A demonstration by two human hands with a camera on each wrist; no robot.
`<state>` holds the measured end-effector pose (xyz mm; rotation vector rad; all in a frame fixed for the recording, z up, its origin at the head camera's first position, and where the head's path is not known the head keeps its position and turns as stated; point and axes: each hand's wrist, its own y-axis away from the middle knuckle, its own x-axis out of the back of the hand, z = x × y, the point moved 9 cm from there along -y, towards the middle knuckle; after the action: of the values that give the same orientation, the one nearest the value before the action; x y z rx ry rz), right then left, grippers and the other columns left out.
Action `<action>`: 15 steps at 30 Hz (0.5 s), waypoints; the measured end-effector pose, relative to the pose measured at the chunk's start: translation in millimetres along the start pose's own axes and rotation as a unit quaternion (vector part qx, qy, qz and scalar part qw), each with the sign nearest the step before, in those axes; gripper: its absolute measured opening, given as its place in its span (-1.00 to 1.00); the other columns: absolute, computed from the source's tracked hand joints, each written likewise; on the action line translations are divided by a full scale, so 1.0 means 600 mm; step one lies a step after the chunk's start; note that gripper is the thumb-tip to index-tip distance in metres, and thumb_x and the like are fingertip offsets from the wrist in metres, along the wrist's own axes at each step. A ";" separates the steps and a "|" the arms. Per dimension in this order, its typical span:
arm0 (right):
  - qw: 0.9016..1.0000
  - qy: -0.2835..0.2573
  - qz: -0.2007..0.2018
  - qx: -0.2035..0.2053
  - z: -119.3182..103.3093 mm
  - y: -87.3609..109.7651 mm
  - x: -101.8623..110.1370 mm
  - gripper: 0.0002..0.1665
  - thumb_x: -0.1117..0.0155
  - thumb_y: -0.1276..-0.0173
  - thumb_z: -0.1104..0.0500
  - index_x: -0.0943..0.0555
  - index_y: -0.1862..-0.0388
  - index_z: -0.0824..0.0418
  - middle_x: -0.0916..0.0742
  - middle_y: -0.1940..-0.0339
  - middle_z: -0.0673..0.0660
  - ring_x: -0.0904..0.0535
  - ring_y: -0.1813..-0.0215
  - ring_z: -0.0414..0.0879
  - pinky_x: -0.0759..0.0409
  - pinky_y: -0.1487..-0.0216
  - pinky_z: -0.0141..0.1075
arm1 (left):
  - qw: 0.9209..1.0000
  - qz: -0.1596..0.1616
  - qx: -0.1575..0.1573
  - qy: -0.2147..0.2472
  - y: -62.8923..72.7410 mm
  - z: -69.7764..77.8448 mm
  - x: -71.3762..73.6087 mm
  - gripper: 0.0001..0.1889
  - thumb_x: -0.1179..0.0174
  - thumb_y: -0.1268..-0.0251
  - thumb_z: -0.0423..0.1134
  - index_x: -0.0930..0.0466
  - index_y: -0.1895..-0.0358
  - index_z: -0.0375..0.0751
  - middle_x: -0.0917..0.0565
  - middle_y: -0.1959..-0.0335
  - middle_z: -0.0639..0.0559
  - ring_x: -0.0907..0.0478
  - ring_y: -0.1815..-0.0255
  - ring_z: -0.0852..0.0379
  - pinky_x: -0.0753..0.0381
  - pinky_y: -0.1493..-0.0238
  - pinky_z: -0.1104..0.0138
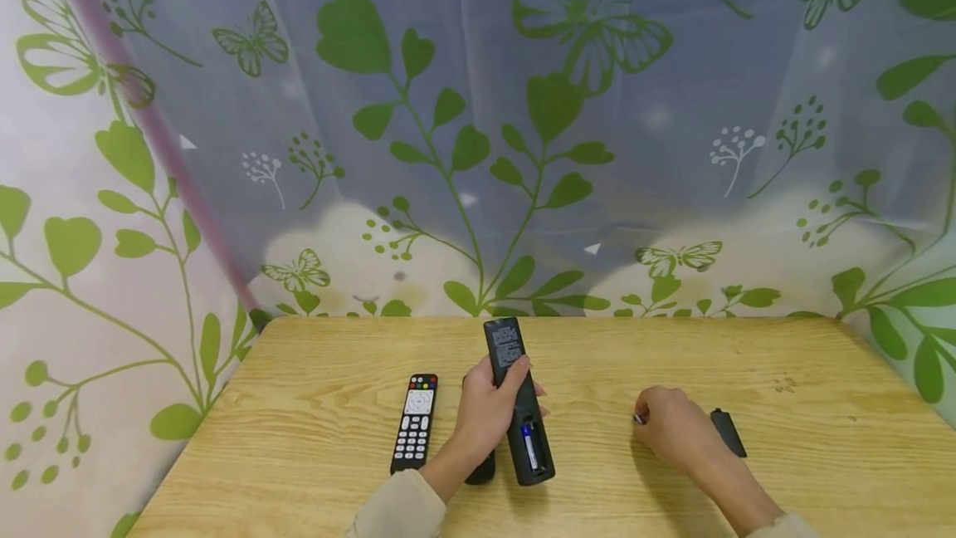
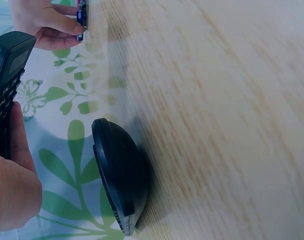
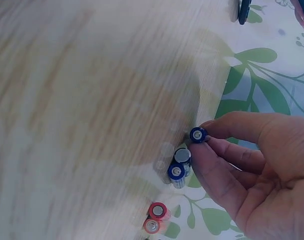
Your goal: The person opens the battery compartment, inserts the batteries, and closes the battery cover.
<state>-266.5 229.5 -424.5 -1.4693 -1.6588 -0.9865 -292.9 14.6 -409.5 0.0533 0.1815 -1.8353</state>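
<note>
My left hand [image 1: 481,413] grips a black remote control [image 1: 527,405], its back facing up and its battery compartment uncovered. One blue-and-white battery [image 1: 531,447] lies inside that compartment. To the right, low over the table, my right hand [image 1: 675,426] pinches a blue battery [image 3: 197,134] between thumb and fingertips. Close by those fingers, two more blue batteries [image 3: 176,171] sit side by side on the table, with two red batteries [image 3: 157,210] farther along. A black battery cover [image 1: 728,432] lies just right of the right hand, partly hidden by it.
A black remote control with white buttons [image 1: 414,426] lies face up on the wooden table [image 1: 299,405], left of the left hand. Another black remote [image 1: 481,470] lies partly hidden under the left wrist. A leaf-patterned curtain [image 1: 463,148] hangs behind the table.
</note>
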 end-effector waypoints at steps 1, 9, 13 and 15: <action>1.000 -0.002 -0.001 -0.001 0.001 0.001 0.000 -0.92 -0.28 -0.22 0.36 -0.64 0.30 0.34 -0.66 0.41 0.09 -0.50 0.44 -0.12 -0.49 0.48 -0.25 | 1.000 0.000 0.001 0.000 0.001 0.000 0.000 -0.61 -0.01 -0.49 -0.13 -0.36 -0.13 -0.41 -0.63 0.28 -0.39 -0.66 0.46 -0.25 -0.71 0.39 0.14; 0.999 -0.037 -0.014 -0.003 0.005 0.005 -0.001 -0.80 -0.27 -0.27 0.33 -0.63 0.15 0.42 -0.69 0.34 0.11 -0.59 0.36 -0.10 -0.58 0.41 -0.22 | 1.000 0.006 0.010 -0.003 0.002 -0.002 0.003 -0.59 -0.02 -0.49 -0.12 -0.35 -0.14 -0.43 -0.64 0.29 -0.37 -0.67 0.47 -0.20 -0.71 0.39 0.15; 0.998 -0.054 -0.011 0.007 -0.001 0.010 0.007 -0.81 -0.27 -0.29 0.33 -0.64 0.14 0.39 -0.68 0.38 0.09 -0.56 0.42 -0.12 -0.54 0.48 -0.27 | 1.000 0.002 0.011 -0.003 0.001 -0.002 0.002 -0.63 0.00 -0.50 -0.18 -0.36 -0.12 -0.45 -0.64 0.31 -0.35 -0.67 0.46 -0.23 -0.71 0.38 0.15; 0.998 -0.057 -0.002 0.018 -0.006 0.013 0.013 -0.82 -0.26 -0.29 0.33 -0.65 0.14 0.38 -0.67 0.40 0.05 -0.54 0.44 -0.14 -0.52 0.50 -0.29 | 1.000 0.001 0.011 -0.002 0.001 -0.001 0.002 -0.62 0.00 -0.50 -0.18 -0.35 -0.13 -0.46 -0.65 0.33 -0.32 -0.66 0.46 -0.25 -0.71 0.38 0.14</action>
<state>-259.3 230.0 -415.4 -1.5240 -1.7514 -0.8840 -292.9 13.6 -410.3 0.0649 0.1571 -1.8347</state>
